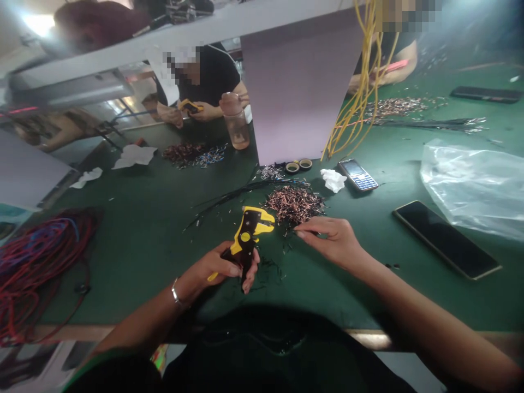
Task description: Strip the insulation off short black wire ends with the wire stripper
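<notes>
My left hand point(216, 267) is closed around the handle of a yellow and black automatic wire stripper point(248, 236), whose jaws point up and to the right. My right hand point(331, 241) lies just right of the stripper, with finger and thumb pinched on what looks like a thin black wire point(305, 233). Just above that hand is a heap of cut copper-cored wire pieces point(295, 204). Long black wires point(233, 192) stretch across the green work table point(139, 256) behind the stripper. Short black wire scraps point(266, 273) lie under my hands.
A tangle of red and blue wire point(36, 262) lies at the left. To the right are a smartphone point(446, 239), a plastic bag point(475, 188), a keypad phone point(358, 174) and a tissue point(333, 180). Across the table, a co-worker's hands point(188, 112) hold a yellow tool point(190, 106).
</notes>
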`<action>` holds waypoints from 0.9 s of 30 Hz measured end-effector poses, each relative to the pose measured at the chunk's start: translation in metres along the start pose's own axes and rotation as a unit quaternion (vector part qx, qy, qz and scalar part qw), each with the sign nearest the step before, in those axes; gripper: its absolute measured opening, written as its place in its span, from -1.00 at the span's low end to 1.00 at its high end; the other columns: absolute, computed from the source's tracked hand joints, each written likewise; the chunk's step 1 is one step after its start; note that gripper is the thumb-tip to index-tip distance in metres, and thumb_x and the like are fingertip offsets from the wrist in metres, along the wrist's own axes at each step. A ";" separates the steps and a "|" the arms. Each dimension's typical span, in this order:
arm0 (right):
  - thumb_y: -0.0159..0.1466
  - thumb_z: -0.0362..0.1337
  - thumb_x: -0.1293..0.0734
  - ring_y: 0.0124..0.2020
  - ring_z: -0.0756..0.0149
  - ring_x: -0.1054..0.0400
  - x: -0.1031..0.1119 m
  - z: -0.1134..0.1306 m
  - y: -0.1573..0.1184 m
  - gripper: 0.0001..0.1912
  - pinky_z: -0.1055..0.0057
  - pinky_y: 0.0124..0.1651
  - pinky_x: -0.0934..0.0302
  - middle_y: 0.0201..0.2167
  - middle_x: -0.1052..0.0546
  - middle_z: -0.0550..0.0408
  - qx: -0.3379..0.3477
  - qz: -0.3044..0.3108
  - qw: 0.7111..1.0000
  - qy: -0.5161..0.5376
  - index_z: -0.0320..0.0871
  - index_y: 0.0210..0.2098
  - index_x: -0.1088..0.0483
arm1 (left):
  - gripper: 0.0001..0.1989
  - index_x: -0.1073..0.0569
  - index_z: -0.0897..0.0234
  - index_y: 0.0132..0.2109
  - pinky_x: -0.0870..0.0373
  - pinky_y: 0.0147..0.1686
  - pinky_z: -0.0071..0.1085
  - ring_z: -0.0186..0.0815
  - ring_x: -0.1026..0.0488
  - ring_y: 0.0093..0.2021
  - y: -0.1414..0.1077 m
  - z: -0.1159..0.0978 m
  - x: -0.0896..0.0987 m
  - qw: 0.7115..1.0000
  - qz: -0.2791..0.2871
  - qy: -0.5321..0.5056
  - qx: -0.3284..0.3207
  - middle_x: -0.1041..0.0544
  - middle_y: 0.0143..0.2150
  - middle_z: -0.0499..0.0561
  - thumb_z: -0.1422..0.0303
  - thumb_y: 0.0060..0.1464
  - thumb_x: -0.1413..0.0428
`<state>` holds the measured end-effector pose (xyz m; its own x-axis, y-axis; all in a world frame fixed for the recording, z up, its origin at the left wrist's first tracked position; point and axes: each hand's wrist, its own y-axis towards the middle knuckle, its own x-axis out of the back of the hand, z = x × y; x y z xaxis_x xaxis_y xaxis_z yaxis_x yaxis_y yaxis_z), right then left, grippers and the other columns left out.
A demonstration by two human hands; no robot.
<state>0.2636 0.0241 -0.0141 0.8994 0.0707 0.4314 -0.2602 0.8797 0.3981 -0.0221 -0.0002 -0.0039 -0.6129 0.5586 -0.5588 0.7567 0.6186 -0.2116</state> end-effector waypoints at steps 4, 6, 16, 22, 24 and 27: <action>0.25 -0.32 -0.35 -0.41 0.28 -0.52 0.001 0.003 0.000 -0.81 0.31 -0.29 -0.44 -0.42 -0.65 0.08 0.008 0.005 1.000 0.011 -0.06 -0.32 -0.65 | -0.51 -0.46 0.44 -0.01 -0.46 -0.39 -0.23 -0.21 -0.48 -0.43 -0.001 0.002 0.000 1.000 0.023 0.005 0.013 -0.51 -0.34 0.12 0.36 -0.15 -0.24; 0.25 -0.33 -0.35 -0.42 0.29 -0.52 0.001 0.005 0.000 -0.81 0.32 -0.30 -0.43 -0.42 -0.65 0.09 0.010 0.009 1.000 0.012 -0.05 -0.31 -0.65 | -0.50 -0.45 0.45 0.00 -0.46 -0.39 -0.23 -0.20 -0.48 -0.42 -0.001 0.003 0.000 1.000 0.025 0.006 0.012 -0.51 -0.34 0.13 0.35 -0.14 -0.24; 0.25 -0.33 -0.34 -0.42 0.29 -0.51 0.001 0.007 0.000 -0.80 0.33 -0.31 -0.42 -0.43 -0.65 0.08 0.015 0.010 1.000 0.016 -0.06 -0.31 -0.65 | -0.51 -0.45 0.48 0.00 -0.46 -0.39 -0.23 -0.18 -0.49 -0.42 0.000 0.000 -0.002 1.000 0.022 0.002 0.013 -0.51 -0.34 0.15 0.34 -0.12 -0.20; 0.26 -0.34 -0.35 -0.45 0.31 -0.49 0.001 0.007 -0.001 -0.81 0.35 -0.35 -0.40 -0.45 -0.63 0.07 0.031 0.006 0.999 0.019 -0.09 -0.31 -0.65 | -0.52 -0.46 0.49 -0.02 -0.45 -0.38 -0.23 -0.15 -0.50 -0.42 0.000 0.002 -0.002 1.000 0.011 -0.002 0.013 -0.53 -0.33 0.19 0.30 -0.10 -0.16; 0.27 -0.35 -0.35 -0.44 0.31 -0.49 0.001 0.007 -0.001 -0.81 0.35 -0.35 -0.40 -0.44 -0.63 0.06 0.034 0.010 0.999 0.020 -0.10 -0.30 -0.65 | -0.55 -0.47 0.47 -0.03 -0.47 -0.38 -0.22 -0.15 -0.51 -0.41 0.000 0.002 -0.001 1.000 0.011 -0.010 0.011 -0.53 -0.33 0.18 0.31 -0.09 -0.14; 0.27 -0.36 -0.35 -0.44 0.31 -0.49 0.000 0.007 -0.001 -0.81 0.34 -0.35 -0.39 -0.44 -0.63 0.06 0.037 0.014 0.999 0.020 -0.11 -0.30 -0.65 | -0.59 -0.48 0.46 -0.08 -0.47 -0.39 -0.23 -0.17 -0.50 -0.43 0.001 0.002 -0.002 1.000 0.012 -0.016 0.014 -0.52 -0.34 0.16 0.36 -0.13 -0.15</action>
<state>0.2620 0.0199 -0.0091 0.9042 0.1146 0.4116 -0.3094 0.8399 0.4459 -0.0201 -0.0019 -0.0044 -0.5870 0.5545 -0.5899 0.7773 0.5897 -0.2192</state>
